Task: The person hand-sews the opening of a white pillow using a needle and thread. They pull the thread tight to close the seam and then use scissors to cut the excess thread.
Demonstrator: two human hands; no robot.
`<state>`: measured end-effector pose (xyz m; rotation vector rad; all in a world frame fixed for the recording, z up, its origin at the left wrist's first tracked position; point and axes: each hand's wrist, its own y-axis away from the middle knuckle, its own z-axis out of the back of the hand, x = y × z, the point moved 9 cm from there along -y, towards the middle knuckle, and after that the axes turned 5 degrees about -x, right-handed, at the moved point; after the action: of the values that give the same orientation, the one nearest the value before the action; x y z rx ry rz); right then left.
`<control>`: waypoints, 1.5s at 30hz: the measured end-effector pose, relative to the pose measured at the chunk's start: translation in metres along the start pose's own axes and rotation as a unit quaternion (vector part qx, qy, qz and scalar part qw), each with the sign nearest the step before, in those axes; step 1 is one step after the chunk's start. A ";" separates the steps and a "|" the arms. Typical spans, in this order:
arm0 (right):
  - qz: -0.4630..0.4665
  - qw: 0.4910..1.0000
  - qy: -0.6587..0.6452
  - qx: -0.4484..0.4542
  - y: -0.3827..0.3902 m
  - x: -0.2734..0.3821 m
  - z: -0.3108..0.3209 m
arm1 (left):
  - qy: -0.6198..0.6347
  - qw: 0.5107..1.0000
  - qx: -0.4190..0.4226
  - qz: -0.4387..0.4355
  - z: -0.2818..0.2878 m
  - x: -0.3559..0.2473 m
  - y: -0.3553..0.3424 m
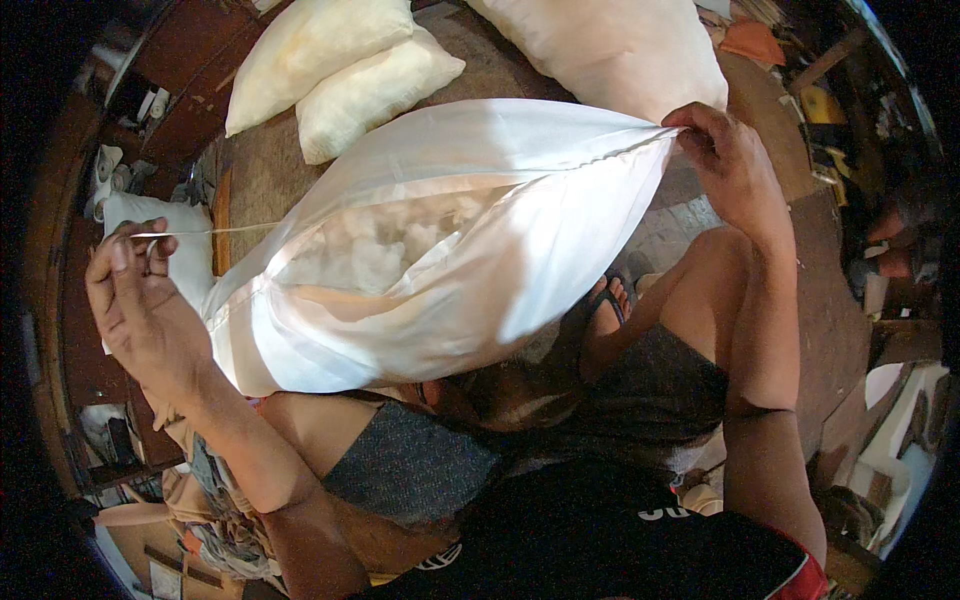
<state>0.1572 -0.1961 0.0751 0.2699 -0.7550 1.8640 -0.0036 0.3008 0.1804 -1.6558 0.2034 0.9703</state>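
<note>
A white fabric case [430, 330] lies across my lap, with a long open slit showing loose white fibre filling [360, 250]. My right hand [730, 175] pinches the case's pointed far right corner, where a gathered seam runs. Out to the left, my left hand [140, 300] is raised, fingers closed on a thin needle [150, 235]. A pale thread stretches from it toward the edge of the slit.
Several plump white pillows [370, 90] rest on a worn wooden surface [250, 185] ahead, another [170, 215] behind my left hand. A heap of cloth [200, 510] sits lower left. Cluttered wooden shelving [130, 380] lines the left; assorted scraps [890, 440] lie right.
</note>
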 end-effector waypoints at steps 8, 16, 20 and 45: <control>0.013 0.977 -0.204 -0.056 0.016 0.039 0.007 | 0.003 0.985 0.156 -0.076 -0.119 -0.050 0.073; 0.186 0.861 -0.448 0.154 0.067 0.166 -0.017 | -0.029 0.973 0.224 -0.051 -0.192 -0.056 0.126; 0.189 0.859 -0.468 0.082 0.064 0.150 -0.024 | -0.033 0.980 0.197 -0.015 -0.202 -0.036 0.130; -0.060 0.858 -0.506 -0.069 0.028 0.077 -0.039 | -0.145 0.969 0.199 0.008 -0.237 0.015 0.113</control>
<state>0.1064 -0.1216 0.0738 1.2294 -1.5174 1.4484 0.0538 0.0602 0.0895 -1.1355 0.1992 1.0909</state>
